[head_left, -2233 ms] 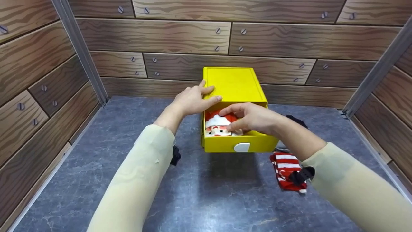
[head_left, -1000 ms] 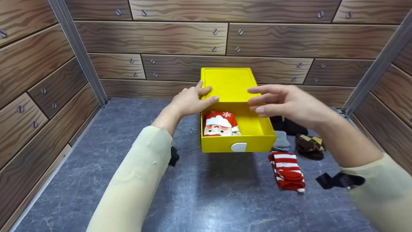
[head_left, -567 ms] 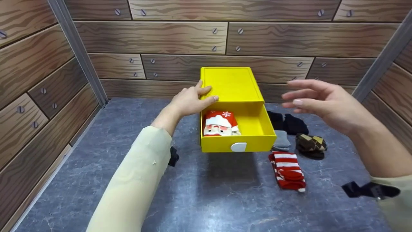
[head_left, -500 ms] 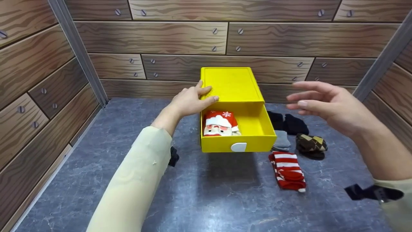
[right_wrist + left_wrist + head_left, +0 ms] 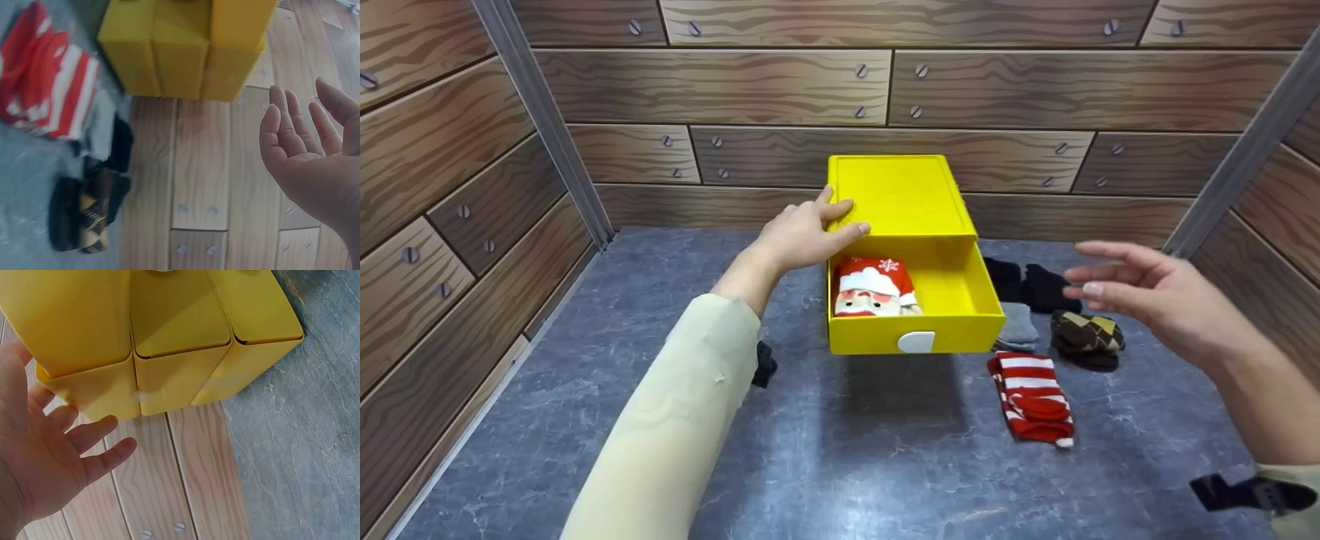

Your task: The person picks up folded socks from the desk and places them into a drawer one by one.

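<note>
A yellow drawer cabinet (image 5: 904, 195) stands near the back wall with its top drawer (image 5: 870, 337) pulled out. Inside the drawer, at its left, lies a folded red and white sock bearing a Santa face (image 5: 870, 289). My left hand (image 5: 802, 238) rests on the cabinet's upper left edge, fingers spread. To the right of the cabinet my right hand (image 5: 1174, 300) hovers, fingers loosely extended and holding nothing. Nearest to it are folded black socks (image 5: 1046, 291) and a brown argyle sock bundle (image 5: 1086, 336). Grey socks (image 5: 1016, 328) and red-white striped socks (image 5: 1031, 397) lie beside the cabinet.
Wood-patterned walls (image 5: 765, 86) close off the back and both sides, with metal posts (image 5: 551, 127) in the corners. The floor is grey and marbled (image 5: 780, 465). In the left wrist view, two more drawers (image 5: 180, 315) show as shut below the open one.
My right hand has come out of the drawer, leaving the Santa sock inside. It has moved right and then sunk toward the socks on the floor. My left hand has stayed on the cabinet.
</note>
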The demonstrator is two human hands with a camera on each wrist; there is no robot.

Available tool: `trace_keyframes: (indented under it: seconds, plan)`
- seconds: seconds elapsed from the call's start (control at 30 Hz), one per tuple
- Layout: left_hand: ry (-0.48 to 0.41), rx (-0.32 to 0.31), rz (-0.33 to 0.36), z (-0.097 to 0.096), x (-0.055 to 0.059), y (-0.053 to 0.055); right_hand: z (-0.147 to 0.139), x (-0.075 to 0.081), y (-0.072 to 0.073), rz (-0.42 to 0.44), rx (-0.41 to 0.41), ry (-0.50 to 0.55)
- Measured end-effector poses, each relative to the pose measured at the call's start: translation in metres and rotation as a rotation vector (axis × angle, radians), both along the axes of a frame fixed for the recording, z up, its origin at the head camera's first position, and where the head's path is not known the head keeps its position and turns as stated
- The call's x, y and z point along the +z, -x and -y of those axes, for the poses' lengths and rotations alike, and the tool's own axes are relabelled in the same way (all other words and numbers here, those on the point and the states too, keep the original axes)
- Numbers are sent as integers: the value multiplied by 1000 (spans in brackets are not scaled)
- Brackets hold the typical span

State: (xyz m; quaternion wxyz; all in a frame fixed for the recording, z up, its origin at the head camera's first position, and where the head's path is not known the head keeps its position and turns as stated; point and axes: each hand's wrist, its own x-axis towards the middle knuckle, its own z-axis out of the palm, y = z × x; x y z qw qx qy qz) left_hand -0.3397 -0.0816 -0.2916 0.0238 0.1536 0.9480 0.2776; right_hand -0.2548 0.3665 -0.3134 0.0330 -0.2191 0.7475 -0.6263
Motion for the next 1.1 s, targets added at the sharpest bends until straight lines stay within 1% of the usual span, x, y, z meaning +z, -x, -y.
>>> trace_keyframes:
  seconds: [0.17,0.33,0.53,0.63,0.8,0.97,1.1]
  plan:
    - [0,1,3,0,1,-1,-9,-22,-1,22,-31,-70]
    - [6,0,-12,1,1,-1,-15,-44,-2,59,-65,-143]
    - [7,2,-3,1,0,0,-16,-69,-1,144,-87,-198]
    - [4,3,-3,1,-1,0,-17,-79,-1,178,-102,-242]
    - [-3,3,7,1,-1,-1,-20,-93,0,194,-122,-328]
    - [-9,0,4,1,-1,0,-22,-101,3,223,-140,-408]
    - [-5,4,1,1,-1,0,-20,-107,6,246,-142,-417]
